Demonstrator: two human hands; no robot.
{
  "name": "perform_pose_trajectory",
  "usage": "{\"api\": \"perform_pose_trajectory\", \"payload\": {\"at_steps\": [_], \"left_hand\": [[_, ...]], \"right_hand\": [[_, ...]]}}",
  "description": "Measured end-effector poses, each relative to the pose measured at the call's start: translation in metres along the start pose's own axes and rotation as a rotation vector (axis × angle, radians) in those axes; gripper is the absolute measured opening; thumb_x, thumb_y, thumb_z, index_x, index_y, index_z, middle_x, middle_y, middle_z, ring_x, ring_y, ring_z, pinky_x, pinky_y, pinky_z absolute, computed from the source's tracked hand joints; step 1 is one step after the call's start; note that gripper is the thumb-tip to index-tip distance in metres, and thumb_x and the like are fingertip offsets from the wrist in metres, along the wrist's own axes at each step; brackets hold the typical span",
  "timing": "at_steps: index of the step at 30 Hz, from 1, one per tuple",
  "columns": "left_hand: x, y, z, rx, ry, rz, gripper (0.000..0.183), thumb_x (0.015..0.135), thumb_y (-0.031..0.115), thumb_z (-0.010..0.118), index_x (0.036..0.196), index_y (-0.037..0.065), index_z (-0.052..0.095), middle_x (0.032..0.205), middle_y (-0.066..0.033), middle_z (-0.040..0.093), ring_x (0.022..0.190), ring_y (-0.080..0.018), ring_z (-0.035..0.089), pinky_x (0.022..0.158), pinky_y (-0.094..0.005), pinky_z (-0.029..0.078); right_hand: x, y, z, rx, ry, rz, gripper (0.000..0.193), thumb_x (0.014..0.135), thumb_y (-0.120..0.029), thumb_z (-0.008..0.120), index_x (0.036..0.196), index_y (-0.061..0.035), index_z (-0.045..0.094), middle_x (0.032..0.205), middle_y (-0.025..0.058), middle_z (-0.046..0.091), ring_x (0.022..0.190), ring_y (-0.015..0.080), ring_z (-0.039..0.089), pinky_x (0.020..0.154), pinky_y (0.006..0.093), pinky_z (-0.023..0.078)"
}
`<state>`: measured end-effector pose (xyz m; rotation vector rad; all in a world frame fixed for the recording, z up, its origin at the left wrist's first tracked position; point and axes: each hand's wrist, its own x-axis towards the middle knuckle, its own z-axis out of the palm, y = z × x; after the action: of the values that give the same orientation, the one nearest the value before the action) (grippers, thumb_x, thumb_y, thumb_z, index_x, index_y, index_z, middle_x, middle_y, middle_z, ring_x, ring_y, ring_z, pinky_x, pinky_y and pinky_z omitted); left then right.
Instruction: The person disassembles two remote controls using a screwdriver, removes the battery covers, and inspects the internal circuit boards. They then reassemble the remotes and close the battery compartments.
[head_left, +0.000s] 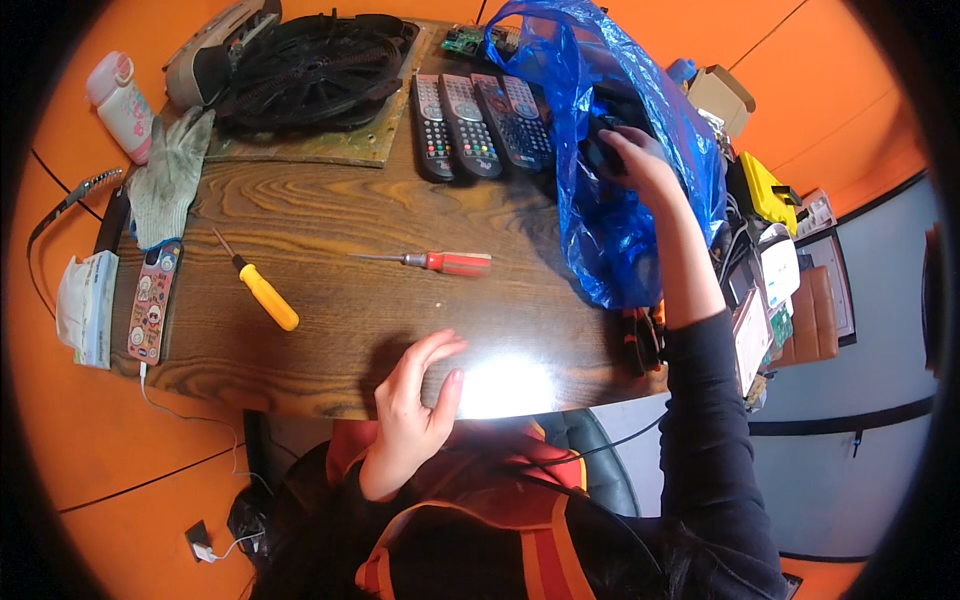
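Note:
My right hand [645, 172] reaches into the mouth of a blue plastic bag [590, 240] at the right of the table. Its fingers curl around something black inside; the bag and the hand hide what it is. Over the table's near edge hovers my left hand [412, 405], thumb apart from its slightly bent fingers, holding nothing. Several dark remote controls [468, 130] lie side by side just left of the bag. A red-handled screwdriver [455, 263] lies mid-table, and a yellow-handled screwdriver [268, 296] rests farther left.
A black fan-like part [320, 75] sits on a board [385, 140] at the back left. Along the left are a work glove [170, 185], a phone [152, 305] on a cable, a tissue pack [95, 310] and a white bottle [122, 110]. Orange-handled pliers [645, 340] lie near the right edge.

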<state>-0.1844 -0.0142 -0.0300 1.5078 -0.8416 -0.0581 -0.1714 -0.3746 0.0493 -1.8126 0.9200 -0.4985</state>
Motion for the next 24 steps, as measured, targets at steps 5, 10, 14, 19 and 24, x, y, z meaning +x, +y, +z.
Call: {"api": "perform_pose_trajectory", "payload": {"at_steps": [5, 10, 14, 19, 24], "left_hand": [[0.000, 0.000, 0.001, -0.021, 0.002, -0.010, 0.031, 0.079, 0.004, 0.056, 0.108, -0.003, 0.049, 0.093, -0.0153, 0.063, 0.087, -0.0257, 0.062, 0.078, -0.0311, 0.046], [0.003, 0.003, -0.001, -0.152, 0.004, -0.096, 0.031, 0.079, 0.001, 0.055, 0.108, -0.005, 0.049, 0.095, -0.0165, 0.062, 0.091, -0.0229, 0.061, 0.081, -0.0305, 0.045], [0.012, 0.014, 0.005, -0.634, -0.089, -0.251, 0.047, 0.087, 0.006, 0.049, 0.128, -0.007, 0.031, 0.126, -0.0225, 0.041, 0.117, -0.0301, 0.043, 0.098, -0.0395, 0.035], [0.026, 0.031, 0.012, -0.816, 0.011, -0.248, 0.069, 0.082, 0.015, 0.061, 0.134, -0.002, 0.018, 0.124, -0.0232, 0.043, 0.113, -0.0315, 0.046, 0.096, -0.0405, 0.036], [0.028, 0.037, 0.004, -1.168, 0.116, -0.468, 0.056, 0.078, 0.000, 0.060, 0.125, 0.003, 0.030, 0.113, -0.0158, 0.051, 0.104, -0.0229, 0.052, 0.090, -0.0340, 0.043]], "right_hand": [[-0.070, -0.008, -0.008, 0.618, -0.094, 0.094, 0.037, 0.085, -0.023, 0.055, 0.115, -0.0018, 0.048, 0.094, 0.0123, 0.056, 0.083, 0.0216, 0.058, 0.072, 0.0337, 0.052], [-0.177, -0.015, 0.002, 0.536, -0.215, -0.214, 0.046, 0.084, -0.011, 0.055, 0.125, -0.0009, 0.036, 0.099, 0.0161, 0.059, 0.089, 0.0236, 0.060, 0.076, 0.0348, 0.051], [-0.219, -0.014, 0.026, 0.551, -0.359, -0.312, 0.070, 0.071, -0.005, 0.069, 0.127, -0.0006, 0.027, 0.105, 0.0202, 0.057, 0.096, 0.0233, 0.058, 0.085, 0.0311, 0.044], [-0.230, -0.015, 0.045, 0.468, -0.590, -0.228, 0.068, 0.066, -0.005, 0.074, 0.120, -0.0010, 0.033, 0.106, 0.0183, 0.056, 0.101, 0.0201, 0.054, 0.086, 0.0281, 0.042], [-0.232, -0.012, 0.043, 0.669, -0.731, -0.108, 0.073, 0.075, -0.026, 0.069, 0.127, 0.0027, 0.027, 0.108, 0.0187, 0.054, 0.099, 0.0216, 0.056, 0.087, 0.0289, 0.042]]}}
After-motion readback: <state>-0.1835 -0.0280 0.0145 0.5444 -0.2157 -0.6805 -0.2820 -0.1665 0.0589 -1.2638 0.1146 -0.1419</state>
